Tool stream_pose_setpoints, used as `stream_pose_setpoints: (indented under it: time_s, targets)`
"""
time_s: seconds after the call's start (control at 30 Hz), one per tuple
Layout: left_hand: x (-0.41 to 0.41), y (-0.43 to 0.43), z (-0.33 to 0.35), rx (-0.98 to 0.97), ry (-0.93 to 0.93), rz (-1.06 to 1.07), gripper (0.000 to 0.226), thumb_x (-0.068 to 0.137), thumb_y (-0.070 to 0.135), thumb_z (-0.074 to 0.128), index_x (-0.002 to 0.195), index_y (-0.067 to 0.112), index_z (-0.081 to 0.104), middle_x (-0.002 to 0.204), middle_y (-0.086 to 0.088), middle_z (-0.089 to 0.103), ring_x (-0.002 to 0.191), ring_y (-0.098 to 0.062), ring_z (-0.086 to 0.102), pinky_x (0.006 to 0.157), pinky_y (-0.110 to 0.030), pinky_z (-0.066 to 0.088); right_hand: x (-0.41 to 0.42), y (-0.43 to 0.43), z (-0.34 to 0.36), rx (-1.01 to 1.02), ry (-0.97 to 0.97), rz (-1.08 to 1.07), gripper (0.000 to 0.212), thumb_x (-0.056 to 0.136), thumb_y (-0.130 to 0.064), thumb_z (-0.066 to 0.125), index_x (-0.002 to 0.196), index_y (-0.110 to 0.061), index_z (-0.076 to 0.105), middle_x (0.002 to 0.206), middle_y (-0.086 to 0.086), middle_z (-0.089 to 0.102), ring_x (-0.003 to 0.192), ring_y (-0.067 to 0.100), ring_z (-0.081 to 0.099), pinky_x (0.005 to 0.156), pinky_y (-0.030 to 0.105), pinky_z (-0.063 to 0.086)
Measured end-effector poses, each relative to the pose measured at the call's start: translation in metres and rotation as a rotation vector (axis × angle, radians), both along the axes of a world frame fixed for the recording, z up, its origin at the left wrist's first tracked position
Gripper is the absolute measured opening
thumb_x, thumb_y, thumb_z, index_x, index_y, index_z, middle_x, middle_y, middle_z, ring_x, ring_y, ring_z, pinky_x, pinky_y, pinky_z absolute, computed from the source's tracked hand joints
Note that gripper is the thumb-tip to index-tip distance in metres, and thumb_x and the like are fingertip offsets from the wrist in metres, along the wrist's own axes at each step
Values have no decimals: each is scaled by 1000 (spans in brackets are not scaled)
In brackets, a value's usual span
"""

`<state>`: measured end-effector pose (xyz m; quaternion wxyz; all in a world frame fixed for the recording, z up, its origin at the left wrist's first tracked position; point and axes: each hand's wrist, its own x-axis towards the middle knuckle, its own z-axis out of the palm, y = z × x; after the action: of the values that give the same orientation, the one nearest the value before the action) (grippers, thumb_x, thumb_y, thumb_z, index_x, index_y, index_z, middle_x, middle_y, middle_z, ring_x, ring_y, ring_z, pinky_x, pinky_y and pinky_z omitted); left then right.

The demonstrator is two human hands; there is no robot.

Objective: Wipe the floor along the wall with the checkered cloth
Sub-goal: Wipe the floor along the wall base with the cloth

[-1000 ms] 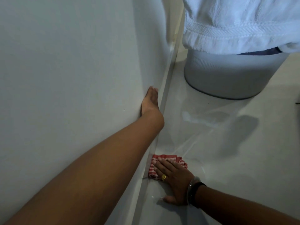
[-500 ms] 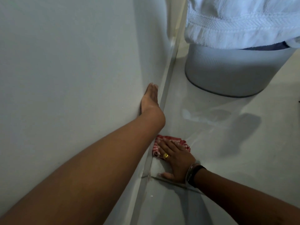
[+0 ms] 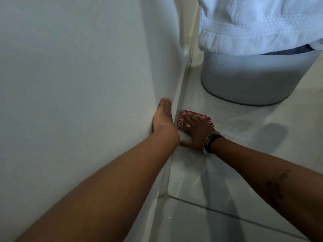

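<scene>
Checkered cloth (image 3: 195, 120) on glossy floor (image 3: 244, 154) beside wall (image 3: 78, 84)

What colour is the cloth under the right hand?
Red and white checks on the cloth, seen in the head view.

Red-and-white checkered cloth (image 3: 194, 117), grey basket (image 3: 244, 81), white towel (image 3: 258, 27)

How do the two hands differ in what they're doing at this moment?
The left hand is pressed flat against the wall with nothing in it; the right hand lies palm down on the checkered cloth on the floor. The right hand wears a ring and wrist bands; the left hand is bare. Both have fingers extended.
</scene>
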<state>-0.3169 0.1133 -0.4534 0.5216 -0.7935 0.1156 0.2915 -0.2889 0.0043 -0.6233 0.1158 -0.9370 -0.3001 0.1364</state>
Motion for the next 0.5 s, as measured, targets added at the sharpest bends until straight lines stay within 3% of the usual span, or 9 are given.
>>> stream_pose_setpoints:
  time_s: [0.07,0.17,0.33,0.4,0.5]
  targets:
    - [-1,0,0,-12,-2,2,104,81,65,42,151,4,-5,159,-24,-12,145,-42,-15,115,-56,-12,1,1,1,-6,24,-6,110,68,-89,23,155,-22,10,164,5,2,151,23,-2,120,47,0]
    - [-1,-2,-1,-7,-2,29,106,80,66,42,150,4,-8,158,-25,-13,144,-43,-17,114,-57,-14,-16,5,8,46,78,-75,107,72,-85,38,155,-22,13,164,5,4,151,24,1,120,46,-1]
    - [-6,-4,-4,11,25,43,105,82,56,51,150,2,-7,159,-23,-14,145,-42,-17,114,-56,-15,-122,10,16,140,211,-3,110,68,-83,44,155,-23,16,164,6,6,150,28,1,121,48,0]
    - [-7,-3,-5,36,29,23,104,83,53,53,151,2,-7,159,-22,-14,145,-41,-17,113,-55,-15,-168,13,18,154,221,50,108,63,-83,44,150,-19,33,160,8,26,148,31,17,118,54,6]
    - [-7,-2,-10,58,33,26,104,83,52,52,150,1,-9,159,-22,-15,145,-41,-18,112,-55,-16,-210,19,21,158,251,87,100,56,-83,47,133,-20,58,145,4,52,136,30,45,110,55,28]
